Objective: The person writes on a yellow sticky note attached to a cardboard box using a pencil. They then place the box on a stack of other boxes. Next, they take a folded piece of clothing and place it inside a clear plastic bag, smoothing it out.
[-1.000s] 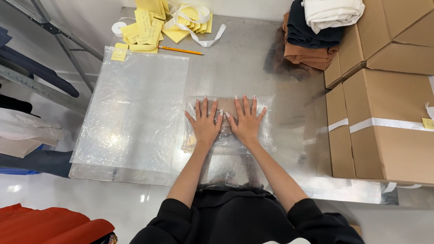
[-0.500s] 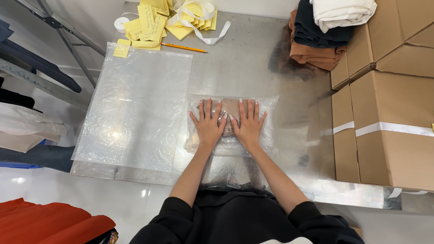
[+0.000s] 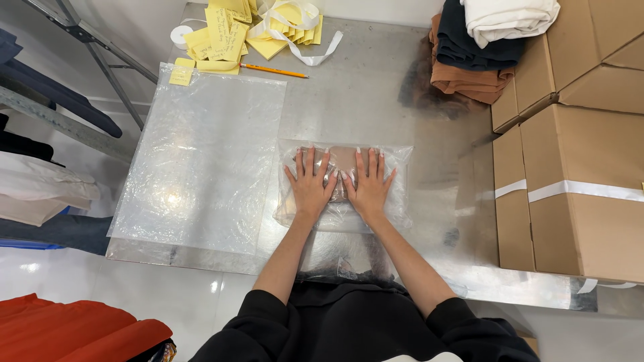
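I press my left hand (image 3: 310, 186) and right hand (image 3: 368, 187) flat, fingers spread and grasping nothing, on the bagged brown garment (image 3: 343, 182) mid-table (image 3: 376, 100) — flattening stage, I judge — sealing needs its open edge.

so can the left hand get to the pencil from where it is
Probably yes: the left hand lies flat on the bagged garment, and only bare table shows between it and the pencil.

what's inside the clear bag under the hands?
A brown folded item shows through the bag, between and above the left hand and right hand. Both palms lie flat on it and cover most of it, so its full shape is hidden.
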